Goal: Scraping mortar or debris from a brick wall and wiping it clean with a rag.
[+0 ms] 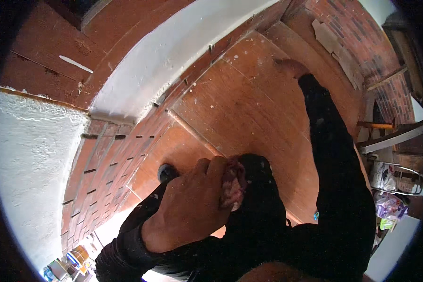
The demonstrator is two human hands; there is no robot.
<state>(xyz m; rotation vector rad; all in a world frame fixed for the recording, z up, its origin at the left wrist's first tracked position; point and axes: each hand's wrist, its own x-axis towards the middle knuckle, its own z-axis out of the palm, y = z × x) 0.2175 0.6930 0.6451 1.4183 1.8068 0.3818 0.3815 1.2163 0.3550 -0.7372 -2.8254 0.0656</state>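
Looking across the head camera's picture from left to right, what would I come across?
White wall, left hand, crumpled pinkish bundle it holds, right hand, purple-and-white bag.

The bundle [233, 189] is mottled pink, the floor [239, 105] orange-brown.

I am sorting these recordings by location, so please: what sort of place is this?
Perhaps an interior being renovated: white specks dot the brown floor, the white wall has rough edges, and bags clutter the right side.
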